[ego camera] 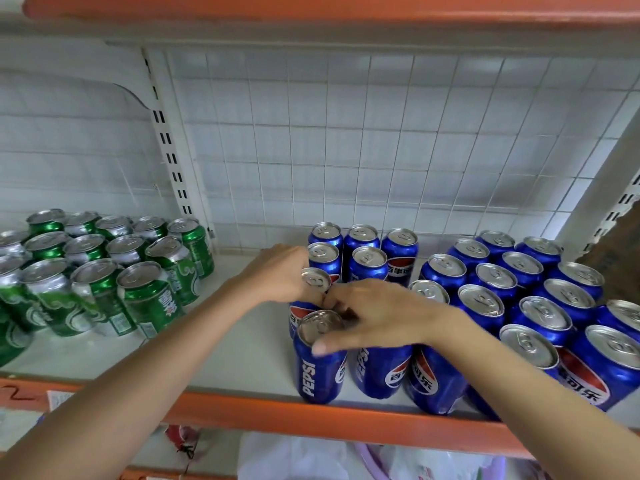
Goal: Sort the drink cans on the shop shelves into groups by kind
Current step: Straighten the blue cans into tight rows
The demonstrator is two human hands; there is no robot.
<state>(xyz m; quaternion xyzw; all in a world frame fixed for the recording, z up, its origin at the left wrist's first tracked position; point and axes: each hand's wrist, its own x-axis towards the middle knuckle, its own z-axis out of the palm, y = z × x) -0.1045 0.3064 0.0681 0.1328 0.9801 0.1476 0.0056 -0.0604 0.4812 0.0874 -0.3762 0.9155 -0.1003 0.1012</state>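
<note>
Blue Pepsi cans stand in two clusters on the white shelf, a middle cluster and a larger right cluster. Green cans stand grouped at the left. My left hand grips a blue can in the middle cluster from its left side. My right hand reaches over the front of that cluster, its fingers curled round the top of the front blue can, thumb on its side. The two hands touch between these cans.
The orange front rail edges the shelf, and an orange shelf hangs above. A white wire grid backs the shelf. Bare shelf lies between green and blue groups. Plastic bags lie below.
</note>
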